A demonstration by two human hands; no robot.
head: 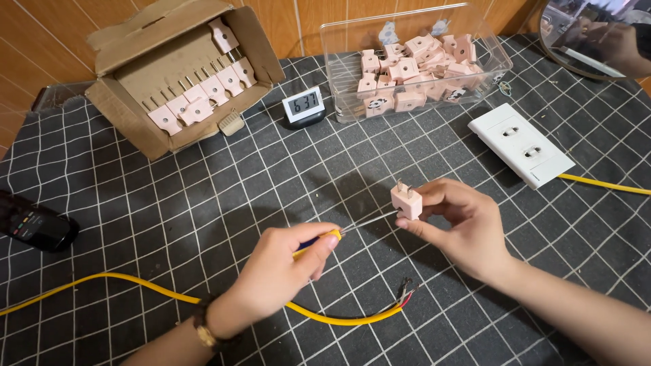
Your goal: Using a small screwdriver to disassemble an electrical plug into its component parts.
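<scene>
Left of the pink plug (407,201), the left hand (281,268) clenches a yellow-handled screwdriver (352,227) tipped against the plug, which the right hand (461,224) pinches above the checked counter (203,203); it looks unopened, the yellow cable (339,318) unwired, its screw hidden.

Far left: open brown cardboard box (139,102), pink plastic plugs (203,91) in it. Right of it, small digital clock (303,107); further right, clear plastic tub (488,64) holding pink plastic plug housings (413,74). White rectangular wall socket plate (521,144) lies near-right of tub. Near centre, yellow cable (135,283) on gridded black cloth (203,196); black handheld device (37,229) at left edge.
</scene>
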